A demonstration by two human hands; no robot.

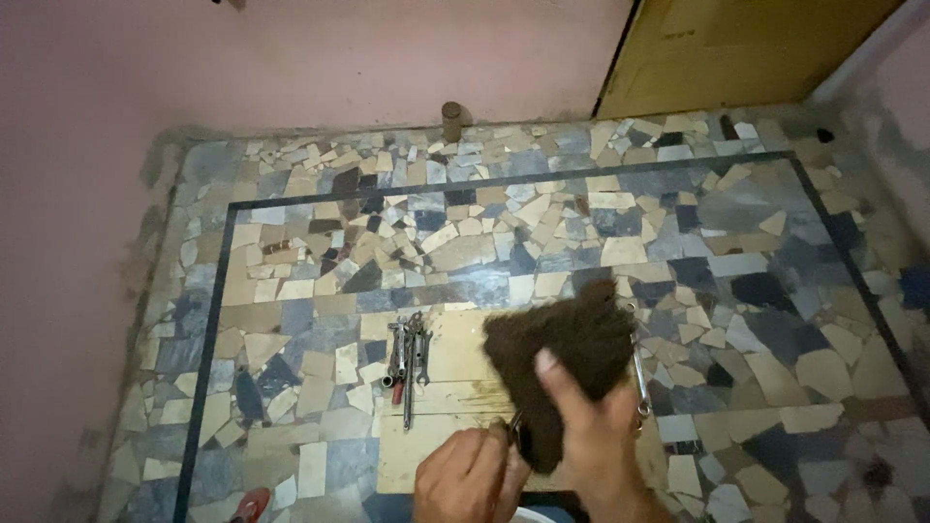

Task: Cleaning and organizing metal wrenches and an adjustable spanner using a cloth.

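Wrenches (408,353) on board (455,387) — left of cloth (567,353)

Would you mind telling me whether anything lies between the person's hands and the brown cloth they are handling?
Nothing visible does. The right hand already grips the brown cloth directly, thumb pressed on it. The left hand touches its lower edge, pinching a small dark object I cannot identify. The wrenches lie apart on the wooden board.
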